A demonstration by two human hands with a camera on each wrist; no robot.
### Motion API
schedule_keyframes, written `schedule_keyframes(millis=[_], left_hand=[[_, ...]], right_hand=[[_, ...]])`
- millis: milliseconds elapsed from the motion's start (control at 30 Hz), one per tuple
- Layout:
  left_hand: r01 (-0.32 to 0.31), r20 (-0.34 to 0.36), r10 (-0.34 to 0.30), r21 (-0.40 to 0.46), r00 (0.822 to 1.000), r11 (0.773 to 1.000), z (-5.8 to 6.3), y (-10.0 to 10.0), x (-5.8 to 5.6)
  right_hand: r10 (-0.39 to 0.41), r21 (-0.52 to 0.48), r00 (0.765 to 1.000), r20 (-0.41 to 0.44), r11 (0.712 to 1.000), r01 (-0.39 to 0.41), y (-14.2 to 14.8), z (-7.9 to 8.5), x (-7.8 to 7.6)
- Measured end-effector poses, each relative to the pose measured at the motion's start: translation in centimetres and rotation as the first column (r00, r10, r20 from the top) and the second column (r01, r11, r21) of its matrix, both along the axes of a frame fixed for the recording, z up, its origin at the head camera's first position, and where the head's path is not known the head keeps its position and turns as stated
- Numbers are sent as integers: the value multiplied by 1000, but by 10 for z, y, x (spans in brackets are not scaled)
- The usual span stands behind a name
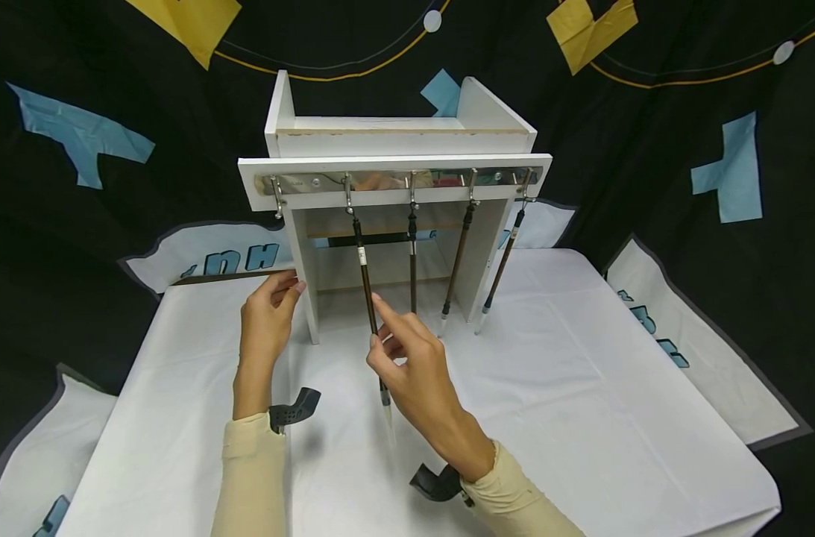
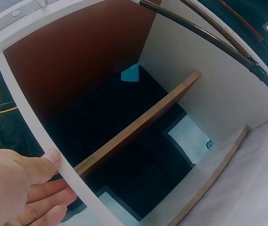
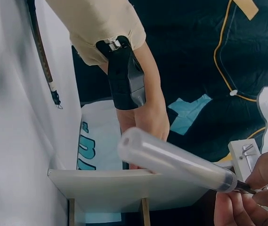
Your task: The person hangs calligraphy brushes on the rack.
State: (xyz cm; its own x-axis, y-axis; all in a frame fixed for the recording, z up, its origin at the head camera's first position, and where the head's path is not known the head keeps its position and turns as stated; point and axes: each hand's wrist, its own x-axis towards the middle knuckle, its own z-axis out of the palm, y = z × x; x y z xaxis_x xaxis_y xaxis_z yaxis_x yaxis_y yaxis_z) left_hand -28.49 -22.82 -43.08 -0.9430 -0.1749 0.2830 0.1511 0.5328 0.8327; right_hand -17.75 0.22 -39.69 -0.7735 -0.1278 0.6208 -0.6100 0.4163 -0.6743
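Note:
A white shelf (image 1: pixel 407 142) stands on the table, with a metal strip of hooks along its front. A dark-handled calligraphy brush (image 1: pixel 366 280) with a clear tip cap (image 3: pixel 176 160) hangs from the second hook from the left. My right hand (image 1: pixel 417 365) pinches this brush low on its handle, the index finger reaching up along it. At the shelf's left, my left hand (image 1: pixel 265 317) touches the front edge of the side panel (image 2: pixel 39 127) with thumb and fingertips. More capped brushes (image 1: pixel 457 261) hang from the hooks to the right. The leftmost hook (image 1: pixel 277 195) carries nothing.
Another brush (image 3: pixel 43 61) with a loop at its end lies on the white table cover (image 3: pixel 11 155) in the right wrist view. A black curtain (image 1: pixel 353 45) with taped yellow and blue patches hangs behind the shelf. Inside the shelf runs a crossboard (image 2: pixel 138 125).

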Motion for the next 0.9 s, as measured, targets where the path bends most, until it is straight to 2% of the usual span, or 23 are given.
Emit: schedule_keyframes(millis=[400,900], left_hand=[[7,-6,-7,-2,1000,1000,0,-1,0],[8,-10,-8,-2,1000,1000,-1,-1,0]], right_hand=[[1,-13,1000,21,1000,-1,-2,-4,-7],[-15,21,999,51,1000,14,-8,-21,-16]])
